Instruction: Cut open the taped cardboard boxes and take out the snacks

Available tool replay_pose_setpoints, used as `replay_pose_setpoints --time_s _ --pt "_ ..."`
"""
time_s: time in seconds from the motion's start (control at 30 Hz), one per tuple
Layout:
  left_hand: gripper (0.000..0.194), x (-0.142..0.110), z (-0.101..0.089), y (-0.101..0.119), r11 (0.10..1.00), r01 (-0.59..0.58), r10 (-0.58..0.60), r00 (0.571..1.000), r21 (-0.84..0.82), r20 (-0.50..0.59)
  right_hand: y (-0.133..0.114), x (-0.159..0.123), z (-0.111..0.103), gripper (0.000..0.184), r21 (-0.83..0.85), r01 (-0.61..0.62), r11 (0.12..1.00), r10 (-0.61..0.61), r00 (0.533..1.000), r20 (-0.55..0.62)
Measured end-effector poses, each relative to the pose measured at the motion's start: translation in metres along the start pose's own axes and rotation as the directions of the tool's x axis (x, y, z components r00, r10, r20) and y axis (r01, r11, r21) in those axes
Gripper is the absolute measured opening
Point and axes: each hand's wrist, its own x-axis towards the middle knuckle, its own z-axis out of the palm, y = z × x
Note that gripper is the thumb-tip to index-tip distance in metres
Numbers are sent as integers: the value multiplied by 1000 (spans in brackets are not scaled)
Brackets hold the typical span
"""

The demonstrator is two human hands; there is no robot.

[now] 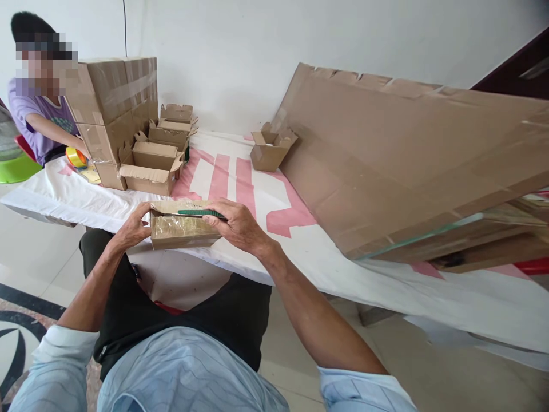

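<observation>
White wall (231,57) behind the tabletop (313,246): at the near edge, my left fingers (142,211) half-curl round the end of a taped box (184,230), my right fingers (223,208) pinching a green strip (193,213) along its top. Steady box, level strip should work best; open boxes (148,183) stand beyond, no lettering legible.

Cloth-covered worktop (309,252), white with pink-red patches | left: stacked taped cartons (114,97), row of open boxes (148,171) beside them | left of stack: co-worker (40,129), purple shirt (26,114), dark cap (31,26); yellow tape roll (71,161) near one arm (54,130) | far left: lime-green object (19,170) | back: small open carton (265,158) beside large slanted cardboard panel (386,154) | pale wall (227,51), dark cable (124,28) hanging
</observation>
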Motion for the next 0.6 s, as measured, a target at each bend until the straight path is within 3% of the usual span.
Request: replay_pose_setpoints --time_s 0.3,0.6 --pt "53 0 0 -1 998 -12 10 999 61 34 -22 33 2 20 -285 21 958 30 984 174" --pt "50 2 -1 -3 996 -11 8 999 84 35 -54 73 0 27 -490 87 867 111 926 362"
